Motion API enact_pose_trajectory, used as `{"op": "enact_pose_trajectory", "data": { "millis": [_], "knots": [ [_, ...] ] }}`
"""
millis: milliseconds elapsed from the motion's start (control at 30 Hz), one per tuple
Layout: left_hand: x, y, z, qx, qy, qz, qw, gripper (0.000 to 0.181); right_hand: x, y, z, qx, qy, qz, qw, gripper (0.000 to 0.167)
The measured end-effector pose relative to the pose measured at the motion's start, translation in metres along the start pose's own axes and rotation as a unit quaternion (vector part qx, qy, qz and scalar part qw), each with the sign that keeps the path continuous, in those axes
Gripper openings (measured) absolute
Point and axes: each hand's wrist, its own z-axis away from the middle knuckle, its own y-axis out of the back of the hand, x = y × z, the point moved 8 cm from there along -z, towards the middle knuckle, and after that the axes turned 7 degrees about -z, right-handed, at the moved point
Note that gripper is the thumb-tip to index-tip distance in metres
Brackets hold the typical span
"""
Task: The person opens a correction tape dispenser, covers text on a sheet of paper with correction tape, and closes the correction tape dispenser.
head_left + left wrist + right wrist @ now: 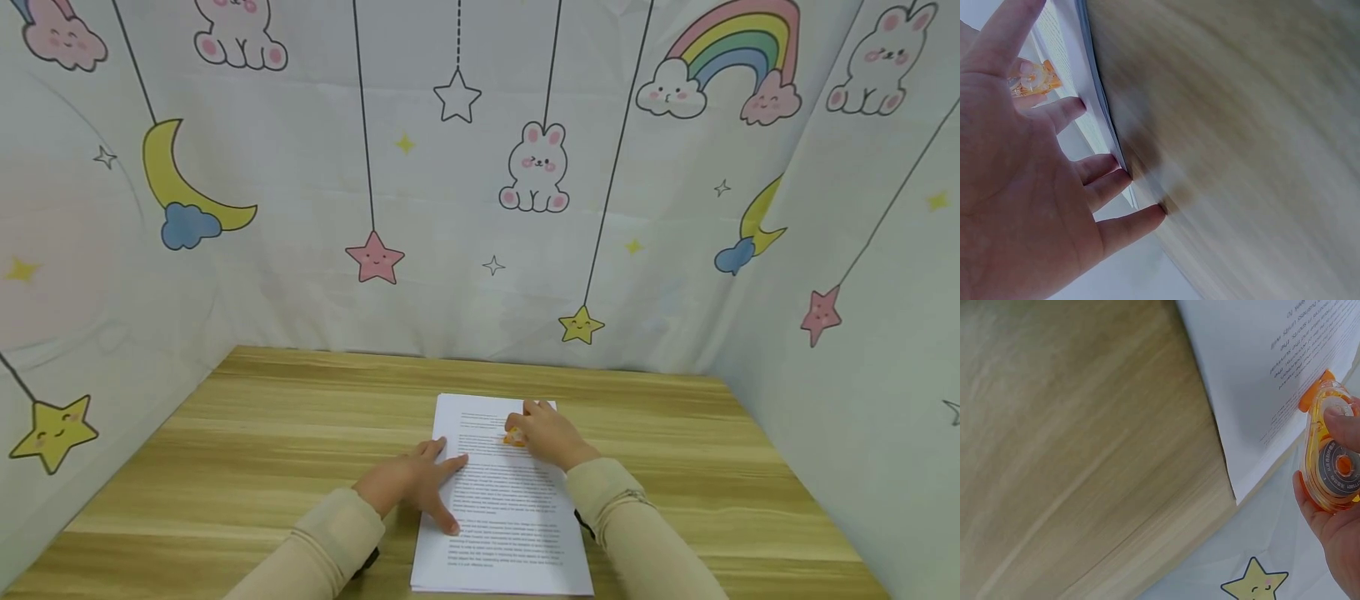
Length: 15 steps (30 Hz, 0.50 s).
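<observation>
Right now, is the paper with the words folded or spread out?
Spread out. The printed paper lies flat on the table with straight edges, and no fold shows.

You wore cream sleeves (652, 546).
Your cuffs (347, 514) were wrinkled, a black strip (367, 563) showed beneath each, and your left hand (408, 482) and right hand (552, 436) were bare.

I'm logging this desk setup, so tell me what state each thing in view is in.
Paper stack: lying flat on the wooden table, printed side up
Orange tape dispenser: held at the upper text; whether its tip touches the page is unclear
Left grip: fingers spread, touching the paper stack's left side
Right grip: holding the orange tape dispenser
Patterned backdrop: hanging, lightly creased
</observation>
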Motion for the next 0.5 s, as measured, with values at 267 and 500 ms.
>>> {"op": "enact_pose_trajectory", "data": {
  "millis": [267,500],
  "knots": [
    [0.0002,0.0001,-0.0001,0.005,0.001,-0.002,1.0,0.1,0.0049,0.0021,0.004,0.004,0.006,-0.004,1.0,0.026],
    [0.0004,0.0002,0.0003,0.004,0.004,-0.001,1.0,0.101,0.01,0.0032,0.0087,-0.008,0.008,-0.011,0.9999,0.024]
  ]
}}
